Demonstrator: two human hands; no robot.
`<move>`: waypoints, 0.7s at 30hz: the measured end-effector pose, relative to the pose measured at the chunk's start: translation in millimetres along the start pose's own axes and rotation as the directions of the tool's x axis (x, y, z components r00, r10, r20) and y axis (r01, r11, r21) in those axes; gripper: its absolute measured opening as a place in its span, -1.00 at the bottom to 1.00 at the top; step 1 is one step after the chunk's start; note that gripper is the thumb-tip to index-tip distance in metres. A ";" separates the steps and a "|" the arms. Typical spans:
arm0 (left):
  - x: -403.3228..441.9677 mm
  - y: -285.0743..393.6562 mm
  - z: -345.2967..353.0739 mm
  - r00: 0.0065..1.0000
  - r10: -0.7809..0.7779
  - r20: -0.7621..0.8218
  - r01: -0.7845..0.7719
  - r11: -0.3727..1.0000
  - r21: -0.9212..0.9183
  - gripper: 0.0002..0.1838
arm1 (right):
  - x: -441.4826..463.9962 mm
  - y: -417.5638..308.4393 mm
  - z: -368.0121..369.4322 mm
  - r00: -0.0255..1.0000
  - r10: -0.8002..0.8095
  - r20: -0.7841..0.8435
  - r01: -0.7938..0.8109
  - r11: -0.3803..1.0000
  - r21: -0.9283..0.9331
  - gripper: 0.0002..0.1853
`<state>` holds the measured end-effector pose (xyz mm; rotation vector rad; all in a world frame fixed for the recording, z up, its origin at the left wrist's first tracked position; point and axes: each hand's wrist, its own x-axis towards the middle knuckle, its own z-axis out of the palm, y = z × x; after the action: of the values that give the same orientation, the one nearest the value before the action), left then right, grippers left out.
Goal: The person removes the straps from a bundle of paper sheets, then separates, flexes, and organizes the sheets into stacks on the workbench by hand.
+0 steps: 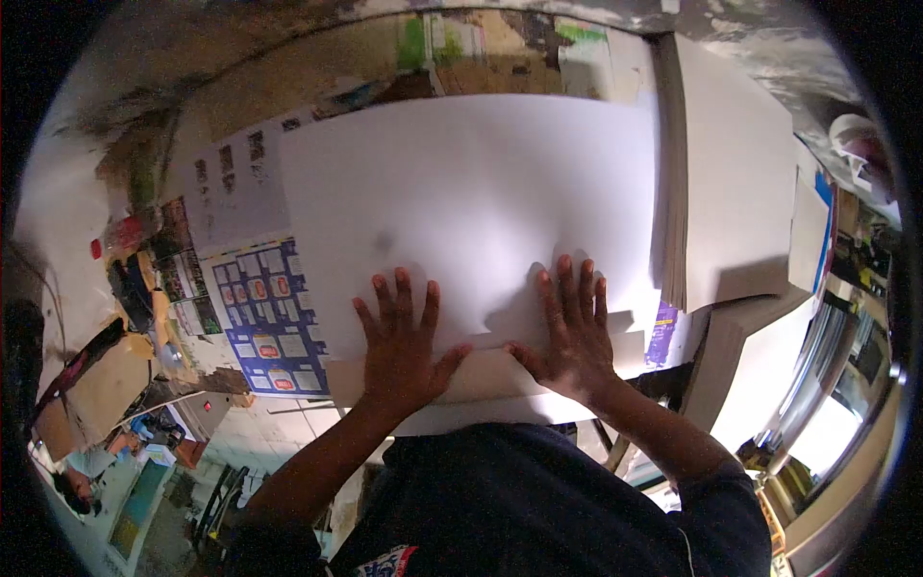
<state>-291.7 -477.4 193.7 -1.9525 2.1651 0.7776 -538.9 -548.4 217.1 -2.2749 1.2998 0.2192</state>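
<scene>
A large white sheet of paper (461, 192) covers the middle of the work surface in front of me. My left hand (399, 346) lies flat on its lower left part, fingers spread and pointing away from my body. On the lower right part, my right hand (574, 337) also rests flat with its fingers apart. Both thumbs point inward, with a gap between them. Below the hands, a duller strip along the near edge (481, 380) shows a fold or another layer; I cannot tell which. Neither hand grasps anything.
Right of the sheet stands a thick stack of paper (731, 173), with another stack (755, 346) nearer me. A blue printed sheet (269, 317) lies at the left. Scraps and clutter (144, 279) sit further left. Another person (91, 466) is at the lower left.
</scene>
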 end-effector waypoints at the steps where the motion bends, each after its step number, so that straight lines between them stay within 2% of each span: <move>1: -0.4 1.7 -2.4 1.000 0.001 -0.031 -0.001 1.000 0.014 0.03 | -0.4 -2.3 -4.0 1.000 0.008 0.018 -0.008 1.000 0.000 0.10; 2: -1.6 4.5 -4.8 0.998 -0.010 -0.067 0.011 1.000 0.015 0.02 | -1.4 -6.0 -9.9 1.000 -0.003 -0.019 0.003 1.000 -0.011 0.10; 4: -7.7 6.0 -8.4 0.989 -0.014 -0.147 0.019 0.999 0.034 0.02 | -5.0 -14.3 -21.1 0.987 -0.069 -0.145 0.056 0.994 -0.095 -0.10; 5: -16.7 5.8 -8.3 0.976 0.039 -0.215 -0.048 0.998 -0.038 -0.14 | -10.8 -18.1 -25.9 0.980 -0.082 -0.179 0.064 0.992 -0.105 -0.10; 6: -22.8 7.3 -14.6 0.954 0.090 -0.285 -0.124 0.987 -0.104 -0.22 | -17.8 -19.8 -31.0 0.998 -0.058 -0.021 0.058 0.998 -0.002 -0.30; 7: -29.1 10.4 -20.8 0.944 0.097 -0.315 -0.130 0.988 -0.087 -0.22 | -24.9 -22.8 -35.4 0.989 -0.047 0.143 0.033 0.995 0.097 -0.36; 8: -37.2 18.2 -34.0 0.993 0.062 -0.104 -0.074 0.990 -0.118 -0.32 | -32.4 -27.7 -38.4 0.992 -0.051 0.116 0.042 0.996 0.084 -0.36; 9: -44.6 23.6 -42.5 0.993 0.029 0.112 -0.013 0.990 -0.137 -0.33 | -40.1 -31.9 -40.9 0.991 -0.064 0.120 0.063 0.998 0.016 -0.37; 10: -49.0 24.2 -44.8 0.996 0.036 0.079 -0.026 0.991 -0.128 -0.33 | -47.0 -35.5 -44.3 0.990 -0.075 0.122 0.082 0.995 -0.054 -0.33; 12: -59.9 25.8 -54.9 0.941 0.187 -0.282 -0.204 0.978 -0.034 -0.32 | -57.4 -42.4 -62.1 0.994 -0.102 0.039 0.106 0.986 -0.131 -0.31; 13: -66.9 26.9 -66.6 0.933 0.192 -0.305 -0.208 0.978 -0.020 -0.32 | -59.1 -47.3 -76.3 0.991 -0.133 -0.019 0.127 0.973 -0.194 -0.30; 14: -79.7 34.6 -100.5 0.915 0.199 -0.352 -0.208 0.978 0.012 -0.32 | -64.3 -59.7 -101.9 0.996 -0.087 -0.007 0.082 0.965 -0.250 -0.33; 15: -93.6 43.1 -134.0 0.895 0.205 -0.396 -0.206 0.978 0.040 -0.32 | -78.6 -62.0 -124.5 0.884 -0.348 -0.312 0.285 0.931 -0.229 -0.37; 17: -123.9 47.5 -193.7 0.737 0.358 -0.574 -0.329 0.931 0.158 -0.33 | -100.1 -94.2 -188.2 0.804 -0.422 -0.420 0.330 0.903 -0.276 -0.40; 18: -140.7 58.9 -232.1 0.782 0.282 -0.556 -0.267 0.957 0.111 -0.33 | -110.3 -109.3 -220.0 0.782 -0.431 -0.450 0.338 0.900 -0.276 -0.41; 19: -154.3 68.8 -267.3 0.824 0.203 -0.529 -0.201 0.978 0.062 -0.33 | -115.0 -120.7 -240.5 0.748 -0.389 -0.538 0.349 0.920 -0.180 -0.42; 20: -159.3 72.7 -295.8 0.870 0.069 -0.488 -0.120 0.990 -0.073 -0.34 | -116.8 -131.2 -261.7 0.753 -0.351 -0.556 0.358 0.928 -0.099 -0.42; 21: -150.1 69.1 -311.8 0.887 0.005 -0.462 -0.076 0.988 -0.135 -0.34 | -112.4 -142.3 -282.7 0.814 -0.280 -0.509 0.341 0.940 0.028 -0.40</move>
<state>-258.3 -480.9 545.0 -2.3776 2.4713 0.5306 -509.0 -545.8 551.6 -2.4848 1.0958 -0.5900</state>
